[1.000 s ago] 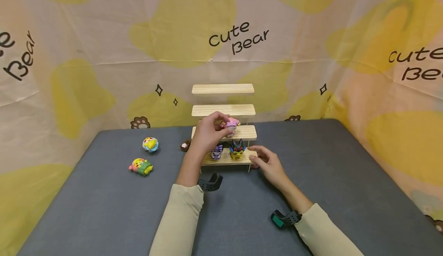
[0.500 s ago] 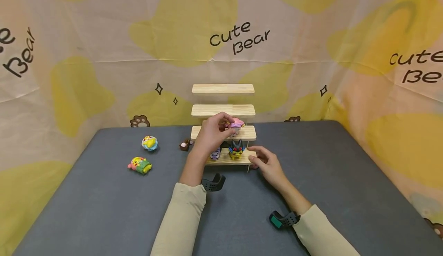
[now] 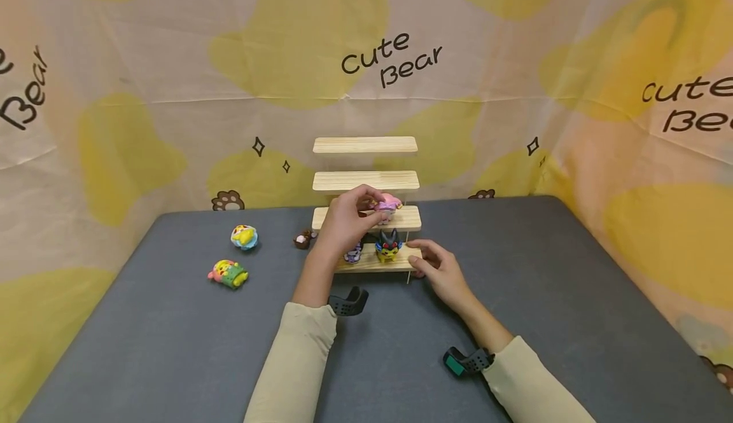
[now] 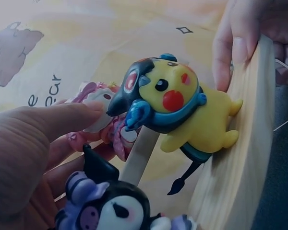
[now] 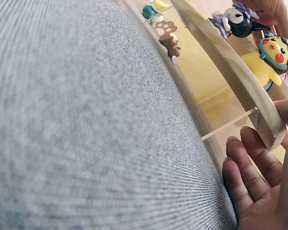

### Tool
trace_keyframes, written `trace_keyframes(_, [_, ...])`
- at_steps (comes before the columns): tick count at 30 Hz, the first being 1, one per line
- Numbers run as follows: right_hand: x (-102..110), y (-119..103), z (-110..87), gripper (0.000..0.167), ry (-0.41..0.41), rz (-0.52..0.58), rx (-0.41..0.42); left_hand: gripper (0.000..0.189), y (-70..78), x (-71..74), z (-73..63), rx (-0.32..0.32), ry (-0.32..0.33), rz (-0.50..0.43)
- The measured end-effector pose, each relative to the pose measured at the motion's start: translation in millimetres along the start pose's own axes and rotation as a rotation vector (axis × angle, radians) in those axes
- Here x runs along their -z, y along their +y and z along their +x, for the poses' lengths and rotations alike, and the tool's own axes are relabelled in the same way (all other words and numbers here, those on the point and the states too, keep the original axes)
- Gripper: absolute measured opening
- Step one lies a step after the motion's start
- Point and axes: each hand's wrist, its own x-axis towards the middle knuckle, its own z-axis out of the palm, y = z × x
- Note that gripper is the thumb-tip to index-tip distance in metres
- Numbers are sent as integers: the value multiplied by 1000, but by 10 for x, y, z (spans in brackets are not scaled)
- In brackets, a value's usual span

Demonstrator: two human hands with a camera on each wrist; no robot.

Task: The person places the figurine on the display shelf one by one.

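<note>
My left hand [image 3: 346,222] holds a pink figurine [image 3: 389,202] between thumb and fingers, over the second-lowest board [image 3: 411,218] of a stepped wooden display stand. Whether its base touches that board is unclear. On the lowest board [image 3: 372,266] stand a yellow figurine in a dark-eared hood [image 4: 206,108] and a black-and-purple figurine [image 4: 122,211], partly covered by my left hand in the head view. My right hand [image 3: 443,273] grips the right end of this lowest board, thumb on top; in the right wrist view, its other fingers [image 5: 252,167] curl beneath.
Left of the stand, a small brown figurine [image 3: 302,239] lies on the grey tabletop [image 3: 172,346]. Farther left are a yellow-and-blue figurine [image 3: 244,237] and a green-and-pink one [image 3: 229,274]. Two higher boards [image 3: 366,180] rise behind, before a printed cloth backdrop [image 3: 487,48].
My left hand has shifted slightly right along the second-lowest board with the pink figurine, then stayed nearly still. My right hand has kept its place on the lowest board's end.
</note>
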Motion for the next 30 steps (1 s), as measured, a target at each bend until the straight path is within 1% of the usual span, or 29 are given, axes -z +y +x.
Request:
trace_keyframes(7, [2, -8, 8, 31, 4, -9, 1, 21, -5, -25, 12, -5, 22, 25])
trace_keyframes(14, [14, -19, 8, 31, 6, -10, -19, 21, -15, -25, 6, -16, 0, 2])
trace_keyframes(18, [15, -13, 7, 32, 0, -17, -12, 20, -19, -10, -6, -16, -6, 20])
trace_keyframes(23, [13, -7, 6, 32, -1, -26, -5, 23, -30, 2, -4, -11, 0, 24])
trace_keyframes(30, [6, -16, 7, 32, -2, -18, -13, 25, -70, 11, 8, -23, 6, 20])
